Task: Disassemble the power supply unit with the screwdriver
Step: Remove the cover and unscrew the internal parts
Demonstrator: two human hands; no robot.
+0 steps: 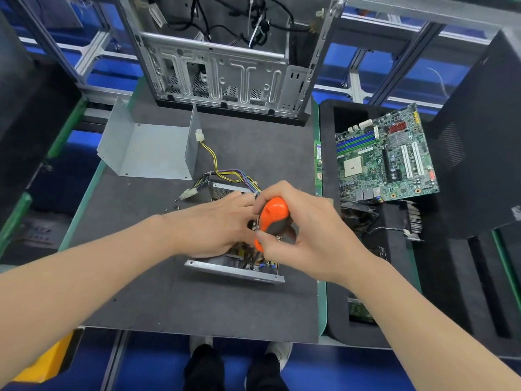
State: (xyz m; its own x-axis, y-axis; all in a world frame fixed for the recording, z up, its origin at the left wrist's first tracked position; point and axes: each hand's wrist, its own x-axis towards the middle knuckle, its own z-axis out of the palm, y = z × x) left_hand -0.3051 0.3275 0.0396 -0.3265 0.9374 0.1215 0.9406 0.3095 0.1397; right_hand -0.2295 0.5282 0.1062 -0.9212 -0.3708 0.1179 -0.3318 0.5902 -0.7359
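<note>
The opened power supply unit (236, 268) lies on the dark mat in front of me, its metal base and circuit board partly hidden under both hands. My right hand (310, 235) grips the orange and black handle of the screwdriver (273, 218), which stands upright with its tip down inside the unit. My left hand (214, 230) rests flat on the unit's left side, fingers extended toward the screwdriver. The unit's bundle of yellow, black and purple wires (225, 173) runs away from it and ends in white connectors. The removed grey metal cover (152, 148) stands at the back left.
An empty computer case (225, 74) stands at the far edge of the mat. A green motherboard (386, 156) lies in the black foam tray on the right, with a fan and heatsink (414, 218) below it. Small loose screws (176, 206) lie left of the unit.
</note>
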